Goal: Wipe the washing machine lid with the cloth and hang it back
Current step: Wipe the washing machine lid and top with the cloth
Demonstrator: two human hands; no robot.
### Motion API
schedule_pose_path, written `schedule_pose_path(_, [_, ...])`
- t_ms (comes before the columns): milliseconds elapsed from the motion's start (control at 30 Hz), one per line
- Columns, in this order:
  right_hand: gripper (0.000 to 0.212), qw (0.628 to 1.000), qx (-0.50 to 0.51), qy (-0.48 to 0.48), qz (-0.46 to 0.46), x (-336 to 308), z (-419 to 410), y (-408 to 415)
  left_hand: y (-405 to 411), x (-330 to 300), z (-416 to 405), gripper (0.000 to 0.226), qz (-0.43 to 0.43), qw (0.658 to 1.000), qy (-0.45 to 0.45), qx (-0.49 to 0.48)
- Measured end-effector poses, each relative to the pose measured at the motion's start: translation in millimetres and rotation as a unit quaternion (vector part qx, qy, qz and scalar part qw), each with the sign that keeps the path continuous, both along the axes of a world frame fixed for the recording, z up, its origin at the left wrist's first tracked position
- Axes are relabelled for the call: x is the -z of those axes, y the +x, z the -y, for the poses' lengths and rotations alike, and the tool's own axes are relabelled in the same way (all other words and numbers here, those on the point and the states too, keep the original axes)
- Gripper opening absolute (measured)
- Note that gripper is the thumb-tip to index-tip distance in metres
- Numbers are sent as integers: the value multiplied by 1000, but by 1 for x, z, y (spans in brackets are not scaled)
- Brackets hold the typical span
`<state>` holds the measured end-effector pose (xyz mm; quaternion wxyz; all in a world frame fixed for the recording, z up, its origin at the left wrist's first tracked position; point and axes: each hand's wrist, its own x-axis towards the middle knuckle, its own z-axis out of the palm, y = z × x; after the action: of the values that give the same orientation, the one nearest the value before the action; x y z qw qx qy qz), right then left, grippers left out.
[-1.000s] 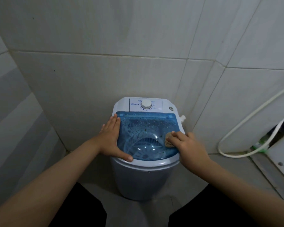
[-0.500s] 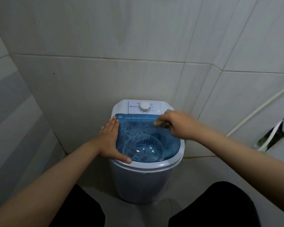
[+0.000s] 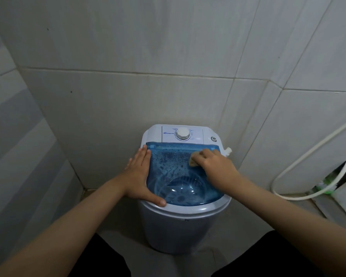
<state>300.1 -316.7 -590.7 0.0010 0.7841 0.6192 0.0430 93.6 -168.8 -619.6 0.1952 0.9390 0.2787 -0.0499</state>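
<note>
A small white washing machine (image 3: pixel 178 226) stands in the tiled corner, with a see-through blue lid (image 3: pixel 174 172) dotted with water drops. My left hand (image 3: pixel 140 176) lies flat on the lid's left edge, fingers spread, thumb along the front rim. My right hand (image 3: pixel 214 168) presses a small tan cloth (image 3: pixel 194 159) onto the lid's far right part; only a bit of the cloth shows under the fingers.
A white dial (image 3: pixel 182 133) sits on the control panel behind the lid. Tiled walls close in behind and on the left. A white hose (image 3: pixel 300 164) loops along the right wall down to the floor. My dark-clad knees fill the bottom edge.
My right hand swept with the cloth from the lid's right front up to the far edge, then slid right along that edge. My left hand stayed put.
</note>
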Motion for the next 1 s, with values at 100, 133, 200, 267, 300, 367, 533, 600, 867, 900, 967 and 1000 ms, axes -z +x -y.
schedule_pose_path(100, [52,1000,-15,-26,-1,0,28,-16,0,1,-1,165,-3,1000,3,3])
schedule_pose_path(133, [54,999,-25,-35,-8,-2,35,-19,0,0,-1,164,-5,1000,3,3])
schedule_pose_path(200, [56,997,-48,-54,-22,-9,44,-21,0,0,0,163,-8,1000,5,3])
schedule_pose_path(267, [54,991,-74,-79,-80,-22,45,-18,0,-1,1,163,-8,1000,4,4])
schedule_pose_path(300, [51,983,-76,-89,-139,-31,43,-15,0,-1,1,163,-8,1000,3,4])
schedule_pose_path(367, [45,963,-71,-77,-250,-45,31,-9,0,-3,2,163,-11,1000,1,4])
schedule_pose_path(533, [44,991,-33,48,-122,-42,-36,19,-1,-5,3,162,-11,1000,-1,1])
schedule_pose_path(600, [45,996,-23,35,-77,-34,-57,23,-1,-4,3,161,-7,1000,-4,-1])
schedule_pose_path(867, [48,998,-33,35,-32,-8,-47,5,0,-1,0,163,5,1000,-6,0])
schedule_pose_path(900, [47,998,-38,35,-32,-6,-39,1,0,0,0,163,5,1000,-7,2])
schedule_pose_path(967, [46,997,-53,36,-36,-1,-22,-5,0,0,1,163,6,1000,-8,2])
schedule_pose_path(1000, [45,997,-60,36,-36,1,-15,-8,0,0,1,164,6,1000,-7,0])
